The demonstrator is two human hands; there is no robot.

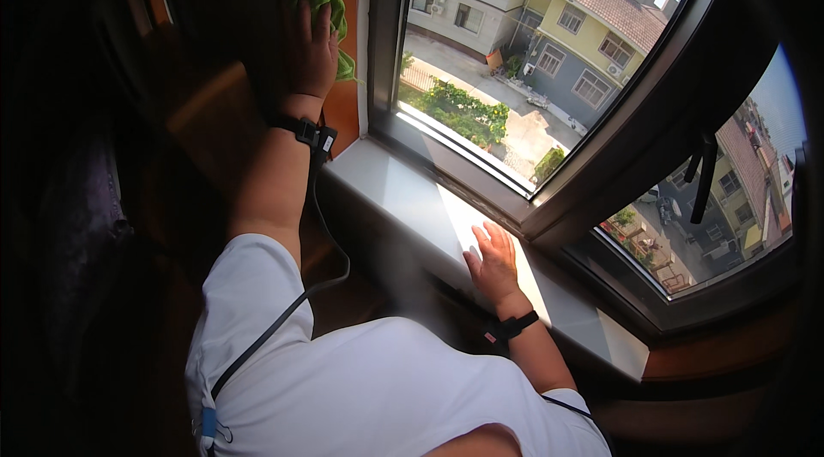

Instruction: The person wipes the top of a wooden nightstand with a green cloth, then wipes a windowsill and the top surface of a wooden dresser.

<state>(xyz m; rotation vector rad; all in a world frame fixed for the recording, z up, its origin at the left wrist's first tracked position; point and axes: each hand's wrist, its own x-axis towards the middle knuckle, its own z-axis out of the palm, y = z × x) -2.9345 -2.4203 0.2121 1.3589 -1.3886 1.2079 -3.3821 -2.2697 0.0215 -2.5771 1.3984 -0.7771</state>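
At the upper left my left hand (313, 61) presses a bunched green cloth (336, 1) against the upright wooden trim (346, 112) beside the window. The fingers lie over the cloth, and one end of it hangs down past the hand. My right hand (496, 267) rests on the pale, sunlit windowsill (386, 180), its fingers spread and nothing in it. Just beyond those fingers runs the lower rail of the dark window frame (476, 193).
A black cable (335, 280) hangs from the left wristband (309, 132) along the arm. Another black band (518, 324) circles the right wrist. At right, a black window handle (705, 180) juts from the second sash. Houses and plants show outside the glass.
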